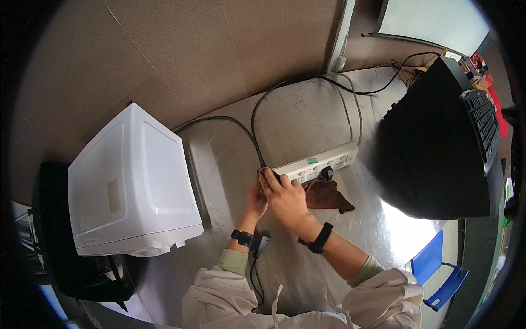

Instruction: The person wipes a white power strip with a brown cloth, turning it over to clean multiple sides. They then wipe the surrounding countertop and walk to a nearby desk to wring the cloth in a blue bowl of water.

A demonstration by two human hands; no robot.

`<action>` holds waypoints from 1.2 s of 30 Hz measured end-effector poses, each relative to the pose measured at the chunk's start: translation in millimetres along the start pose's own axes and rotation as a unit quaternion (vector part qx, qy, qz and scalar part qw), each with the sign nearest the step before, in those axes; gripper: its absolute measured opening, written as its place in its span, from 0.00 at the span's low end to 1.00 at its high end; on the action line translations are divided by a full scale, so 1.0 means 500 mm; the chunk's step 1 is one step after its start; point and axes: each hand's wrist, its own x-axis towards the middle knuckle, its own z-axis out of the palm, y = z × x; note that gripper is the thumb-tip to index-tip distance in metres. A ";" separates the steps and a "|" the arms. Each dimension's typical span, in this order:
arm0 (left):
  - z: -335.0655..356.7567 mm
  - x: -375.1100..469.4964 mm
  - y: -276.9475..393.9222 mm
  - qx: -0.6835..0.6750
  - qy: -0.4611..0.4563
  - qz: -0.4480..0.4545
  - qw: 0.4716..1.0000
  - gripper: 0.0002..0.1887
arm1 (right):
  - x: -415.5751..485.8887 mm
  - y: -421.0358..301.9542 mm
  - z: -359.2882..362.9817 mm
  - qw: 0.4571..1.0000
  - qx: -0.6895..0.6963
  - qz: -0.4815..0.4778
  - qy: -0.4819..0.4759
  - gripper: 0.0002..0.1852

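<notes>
A long white power strip (350, 153) lies slantwise on a metal tabletop, with a black plug (326, 173) in one socket and a small red light glowing near its right end. My right hand (286, 201) reaches over the strip's left end and presses brown cloth there. The rest of this brown cloth (326, 195) spreads out to the right, below the strip. My left hand (256, 200) is at the same end, close against the right; its fingers are mostly hidden, so their grip is unclear. Black cables (258, 150) run up from beside the fingertips.
A white boxy appliance (164, 172) stands at left on the metal table (296, 119). To the right is a large black case (435, 148) with a keyboard (483, 123). A small adapter (261, 246) with a cord lies by my left wrist. Blue chair (428, 251) at lower right.
</notes>
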 end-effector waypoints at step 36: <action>0.016 0.014 -0.035 0.031 0.047 0.054 0.997 0.25 | -0.059 0.028 0.044 0.926 0.238 0.270 0.118 0.14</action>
